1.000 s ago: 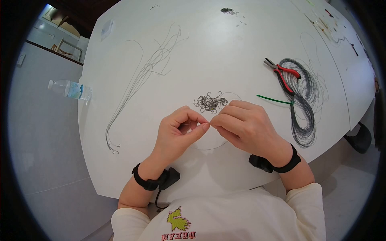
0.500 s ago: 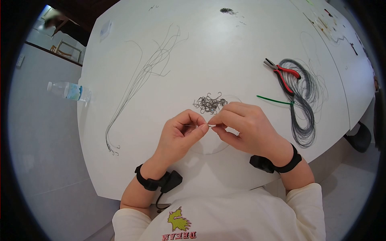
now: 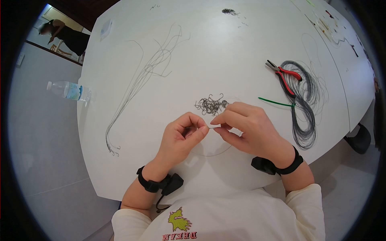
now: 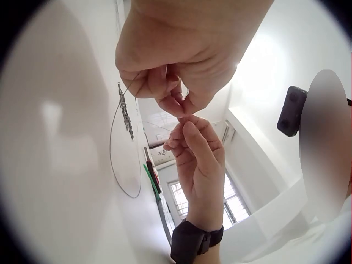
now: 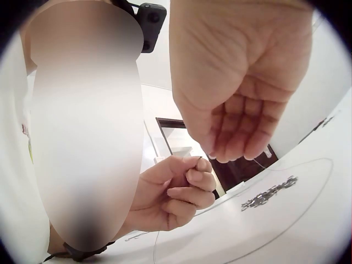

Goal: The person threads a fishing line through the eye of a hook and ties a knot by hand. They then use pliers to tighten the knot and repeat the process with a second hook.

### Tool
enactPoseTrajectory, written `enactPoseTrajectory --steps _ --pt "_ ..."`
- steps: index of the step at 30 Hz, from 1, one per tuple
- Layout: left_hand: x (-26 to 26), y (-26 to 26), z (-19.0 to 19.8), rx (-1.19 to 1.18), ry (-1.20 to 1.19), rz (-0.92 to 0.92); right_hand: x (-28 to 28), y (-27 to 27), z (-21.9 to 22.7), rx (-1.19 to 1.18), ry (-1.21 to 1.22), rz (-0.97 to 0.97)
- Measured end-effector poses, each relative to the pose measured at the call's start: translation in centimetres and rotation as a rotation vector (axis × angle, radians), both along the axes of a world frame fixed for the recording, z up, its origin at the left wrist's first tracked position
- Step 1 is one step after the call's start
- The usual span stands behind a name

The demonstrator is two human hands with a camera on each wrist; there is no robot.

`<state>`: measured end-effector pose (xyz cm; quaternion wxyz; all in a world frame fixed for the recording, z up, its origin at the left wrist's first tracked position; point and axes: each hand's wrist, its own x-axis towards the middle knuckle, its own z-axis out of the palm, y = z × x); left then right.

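Observation:
The left hand point(image 3: 179, 134) pinches a small thin piece, apparently a hook, between thumb and forefinger; its dark tip point(image 5: 199, 160) shows in the right wrist view. Facing it, the right hand point(image 3: 253, 126) holds the thin line with bent fingers, its fingertips just right of the left ones. A loop of clear line point(image 3: 209, 156) hangs below the hands and curves round in the left wrist view. Just beyond the fingertips lies a pile of dark hooks point(image 3: 210, 105). How the line meets the small piece is too fine to tell.
Lines with hooks point(image 3: 128, 94) lie at left, near a plastic bottle point(image 3: 74, 91). Red-handled pliers point(image 3: 286, 82) rest against a coiled line bundle point(image 3: 304, 124) with a green tie point(image 3: 275, 102). Another small dark pile point(image 3: 229, 12) is at the back. A person point(image 3: 68, 36) stands beyond the table.
The fingertips, close together at first, have parted slightly, showing the small piece between them. The right forefinger and thumb have spread a little. The person in the background has come further into view.

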<state>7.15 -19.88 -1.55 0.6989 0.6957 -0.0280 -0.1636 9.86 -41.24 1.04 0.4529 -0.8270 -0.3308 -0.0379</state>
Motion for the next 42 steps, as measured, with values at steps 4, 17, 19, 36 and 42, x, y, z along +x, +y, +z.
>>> enactPoseTrajectory --steps 4,17,19,36,42 --pt "-0.2 -0.3 0.2 -0.024 0.019 0.002 -0.1 0.3 -0.2 0.003 -0.014 0.009" --pt "0.0 0.2 1.3 0.105 -0.074 -0.059 -0.1 0.4 -0.1 -0.064 -0.182 0.03" --pt "0.0 0.3 1.5 0.103 -0.053 -0.07 -0.1 0.3 0.0 -0.104 -0.197 0.052" --pt "-0.2 0.3 0.9 0.037 -0.011 0.053 0.0 0.0 0.4 -0.008 -0.015 -0.017" --pt "-0.3 0.2 0.7 0.098 -0.06 0.06 -0.1 0.1 0.4 -0.051 -0.153 -0.008"
